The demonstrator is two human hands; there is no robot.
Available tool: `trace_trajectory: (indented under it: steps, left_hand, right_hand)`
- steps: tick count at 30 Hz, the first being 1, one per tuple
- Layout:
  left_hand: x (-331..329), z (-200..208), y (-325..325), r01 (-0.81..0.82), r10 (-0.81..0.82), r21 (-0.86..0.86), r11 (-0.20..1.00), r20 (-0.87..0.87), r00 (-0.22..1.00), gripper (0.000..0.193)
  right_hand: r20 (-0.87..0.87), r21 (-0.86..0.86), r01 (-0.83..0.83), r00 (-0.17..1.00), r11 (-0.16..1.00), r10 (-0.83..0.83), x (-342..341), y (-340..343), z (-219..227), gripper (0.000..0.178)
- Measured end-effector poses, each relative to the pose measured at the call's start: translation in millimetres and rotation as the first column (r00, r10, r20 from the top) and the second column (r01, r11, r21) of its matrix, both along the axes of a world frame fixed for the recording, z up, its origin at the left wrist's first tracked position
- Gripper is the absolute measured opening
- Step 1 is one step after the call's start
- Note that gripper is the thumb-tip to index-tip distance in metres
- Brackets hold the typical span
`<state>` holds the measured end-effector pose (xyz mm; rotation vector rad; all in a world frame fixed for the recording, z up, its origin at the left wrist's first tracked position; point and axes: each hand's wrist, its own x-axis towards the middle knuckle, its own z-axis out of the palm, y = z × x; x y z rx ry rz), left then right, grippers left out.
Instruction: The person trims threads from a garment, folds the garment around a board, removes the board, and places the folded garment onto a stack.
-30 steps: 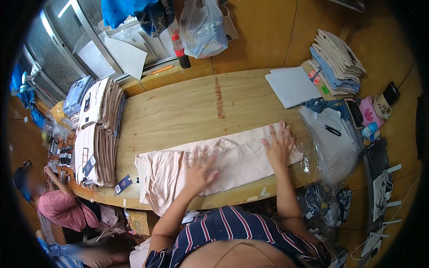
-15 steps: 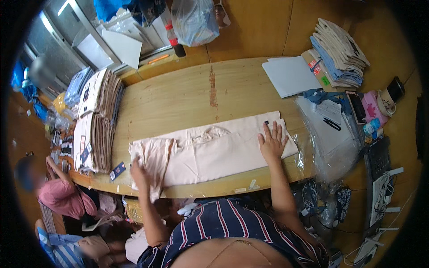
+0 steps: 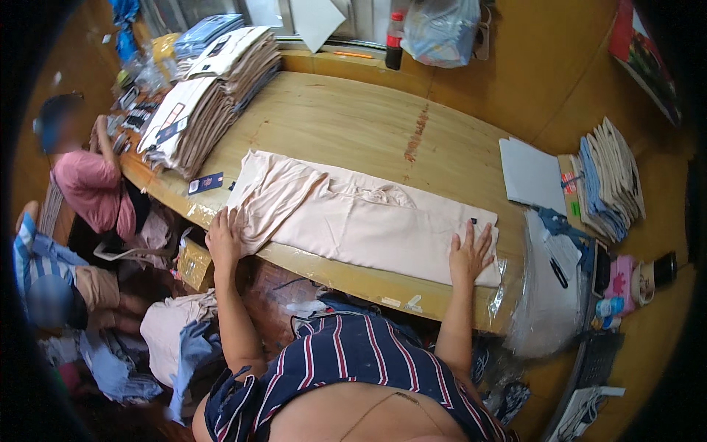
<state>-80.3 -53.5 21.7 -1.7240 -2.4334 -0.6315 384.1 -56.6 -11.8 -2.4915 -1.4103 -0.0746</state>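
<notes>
A pale pink garment [image 3: 368, 228] lies folded into a long band across the table, with a bunched, gathered part along its far edge. Its left end is creased and folded over. Toward the right end sits a small dark label [image 3: 473, 221]. My right hand [image 3: 471, 256] rests flat on that end beside the label, fingers spread. At the near left corner, my left hand [image 3: 224, 236] touches the cloth with its fingers apart. A dark blue hang tag [image 3: 205, 183] lies on the table left of the garment.
Tall stacks of folded clothes [image 3: 193, 121] stand at the table's left. On the right are white sheets [image 3: 532, 175], another clothes pile [image 3: 607, 177] and clear plastic bags [image 3: 549, 295]. A dark drink bottle [image 3: 395, 44] stands at the back. A person in pink [image 3: 88, 184] sits at left.
My left hand has come down onto the garment's near left corner, and the left end is spread out further. My right hand stays flat on the right end. The view has turned left.
</notes>
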Motion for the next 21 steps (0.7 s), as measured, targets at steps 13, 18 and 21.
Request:
trace_trajectory:
  steps: [13,18,21]
  left_hand:
    - [-37,-13,-43,0.028,-0.042,0.072,0.997,0.199,0.979,0.028]
    - [-29,3,-34,-0.007,0.019,-0.039,0.999,0.303,0.953,0.015]
    - [-22,16,-25,0.100,-0.082,0.021,0.995,0.744,0.663,0.012]
  right_hand:
    - [-0.003,-0.063,-0.046,0.999,0.997,0.046,-16,3,36,0.048]
    - [-0.289,0.394,-0.771,0.413,0.501,0.864,-114,36,65,0.056]
    - [-0.073,0.205,-0.976,0.063,0.077,0.995,-214,32,71,0.069]
